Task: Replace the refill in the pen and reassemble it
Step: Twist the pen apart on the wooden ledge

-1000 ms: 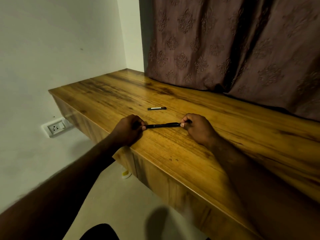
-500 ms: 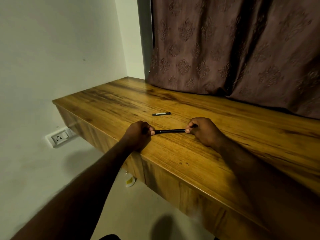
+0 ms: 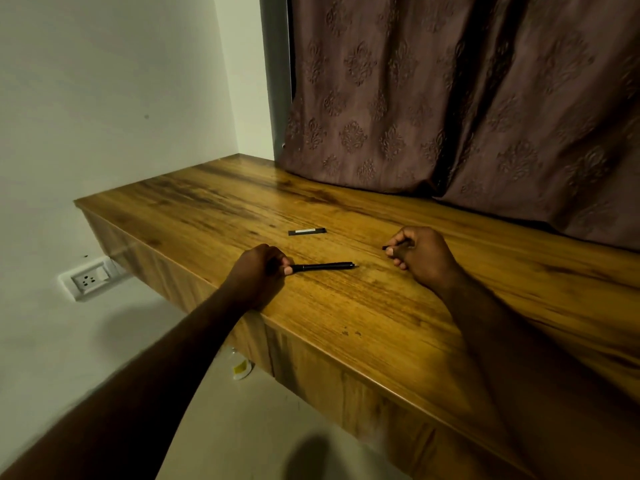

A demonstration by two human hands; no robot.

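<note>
A black pen body (image 3: 323,267) lies nearly level just above the wooden counter (image 3: 346,306), its tip pointing right. My left hand (image 3: 258,273) grips its left end with the fingers closed. My right hand (image 3: 420,252) is off to the right, apart from the pen body, and closed on a small black piece, probably the pen's cap (image 3: 385,247), of which only the end shows past the fingers. A short black strip with a pale label (image 3: 307,231) lies flat on the counter behind the pen; I cannot tell whether it is the refill.
A patterned brown curtain (image 3: 450,98) hangs along the counter's back edge. A white wall with a socket (image 3: 88,278) is at the left. A small white and yellow object (image 3: 242,370) lies on the floor under the counter's front edge.
My hands have moved apart: the right hand pulled a small black piece off the pen's right end and went right, while the left hand kept the pen body.
</note>
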